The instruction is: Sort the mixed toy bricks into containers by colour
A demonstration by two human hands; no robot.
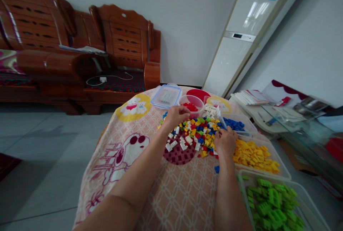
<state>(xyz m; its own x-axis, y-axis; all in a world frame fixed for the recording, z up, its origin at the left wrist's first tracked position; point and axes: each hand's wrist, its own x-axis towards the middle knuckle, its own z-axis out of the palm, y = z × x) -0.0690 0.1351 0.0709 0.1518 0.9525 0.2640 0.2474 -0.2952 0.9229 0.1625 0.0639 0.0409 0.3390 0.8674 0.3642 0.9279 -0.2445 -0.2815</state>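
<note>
A heap of mixed toy building bricks [198, 131] in white, yellow, red, blue and green lies spread on the cloth. My left hand [177, 116] hovers at the heap's far left, just before a round pink-rimmed tub [199, 101] with red bricks [190, 107] inside. Its fingers are drawn together, and whatever they hold is too small to make out. My right hand [225, 141] rests at the right side of the heap, beside the boxes, with fingers bent down among the bricks; what lies in them is hidden. One blue brick [217, 169] sits apart near my right wrist.
Clear boxes along the right hold blue bricks [235, 124], yellow bricks [254, 156] and green bricks [276, 202]. White bricks [210, 110] stand behind the heap. A blue-edged lid [166, 96] and a red disc [198, 93] lie at the table's far edge. A glass-topped stand [300, 131] is at right.
</note>
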